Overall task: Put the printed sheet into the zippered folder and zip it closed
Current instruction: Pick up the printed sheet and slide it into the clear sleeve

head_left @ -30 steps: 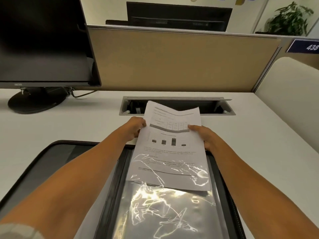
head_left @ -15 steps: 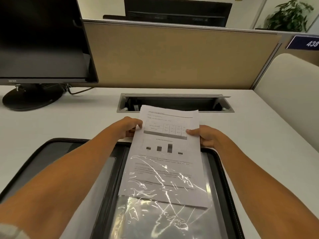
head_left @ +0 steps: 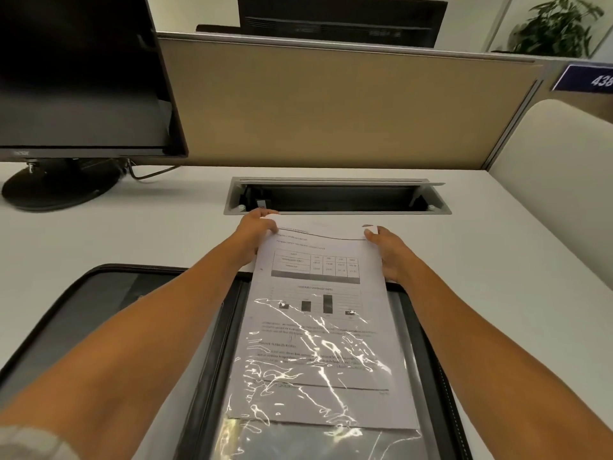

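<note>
The printed sheet, with a table and a bar chart, lies partway inside a shiny clear plastic sleeve on the right half of the open black zippered folder. Its lower two thirds sit under the plastic; the top sticks out past the folder's far edge. My left hand grips the sheet's top left corner. My right hand grips the top right edge, thumb on the paper. Both forearms stretch over the folder.
A black monitor on its round stand is at the back left. An open cable tray is sunk into the white desk just beyond the sheet. A tan partition closes the back.
The sheet has slid toward me, deeper into the plastic sleeve. Both hands shifted their hold up to its top corners.
</note>
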Action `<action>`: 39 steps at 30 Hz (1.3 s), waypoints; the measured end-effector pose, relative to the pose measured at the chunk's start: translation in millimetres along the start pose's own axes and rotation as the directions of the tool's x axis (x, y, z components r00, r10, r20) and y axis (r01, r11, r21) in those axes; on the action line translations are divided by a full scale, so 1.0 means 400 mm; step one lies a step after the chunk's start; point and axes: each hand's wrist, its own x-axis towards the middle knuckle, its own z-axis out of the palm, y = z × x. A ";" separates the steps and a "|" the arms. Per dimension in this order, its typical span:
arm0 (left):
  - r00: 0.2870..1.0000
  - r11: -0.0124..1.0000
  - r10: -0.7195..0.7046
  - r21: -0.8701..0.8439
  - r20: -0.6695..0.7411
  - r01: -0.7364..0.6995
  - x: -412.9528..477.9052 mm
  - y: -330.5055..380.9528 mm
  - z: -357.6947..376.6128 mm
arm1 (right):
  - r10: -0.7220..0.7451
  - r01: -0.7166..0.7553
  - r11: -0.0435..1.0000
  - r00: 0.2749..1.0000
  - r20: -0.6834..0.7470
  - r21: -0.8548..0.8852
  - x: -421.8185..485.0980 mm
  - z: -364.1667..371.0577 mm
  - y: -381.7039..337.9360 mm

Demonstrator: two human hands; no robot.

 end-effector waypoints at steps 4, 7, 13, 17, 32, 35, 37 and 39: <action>0.998 0.999 0.048 -0.018 -0.029 -0.048 0.000 -0.018 0.001 | -0.018 0.017 0.998 1.000 -0.010 -0.055 -0.004 0.015 -0.001; 0.997 0.999 0.051 -0.009 -0.062 -0.052 0.001 -0.034 0.000 | -0.197 0.173 0.960 0.976 -0.095 -0.221 0.000 0.021 -0.003; 0.998 0.999 0.034 0.018 -0.047 -0.034 -0.007 -0.044 0.000 | -0.358 0.256 0.802 0.929 -0.092 -0.539 0.003 0.038 -0.017; 0.993 0.990 0.092 0.115 -0.080 -0.082 -0.022 -0.050 0.000 | -0.363 0.241 0.585 0.932 0.016 -0.774 -0.006 0.053 -0.020; 0.815 0.709 0.540 0.635 -0.210 -0.306 -0.148 -0.146 -0.086 | -0.380 0.336 0.444 0.910 0.166 -0.831 -0.096 0.171 -0.005; 0.771 0.584 0.617 0.748 -0.156 -0.315 -0.186 -0.181 -0.127 | -0.406 0.342 0.429 0.900 0.160 -0.836 -0.116 0.172 0.003; 0.788 0.533 0.601 0.801 -0.132 -0.272 -0.214 -0.200 -0.142 | -0.422 0.354 0.430 0.892 0.161 -0.831 -0.129 0.173 0.010; 0.811 0.509 0.572 0.830 -0.126 -0.230 -0.244 -0.220 -0.149 | -0.438 0.364 0.420 0.884 0.165 -0.831 -0.143 0.175 0.020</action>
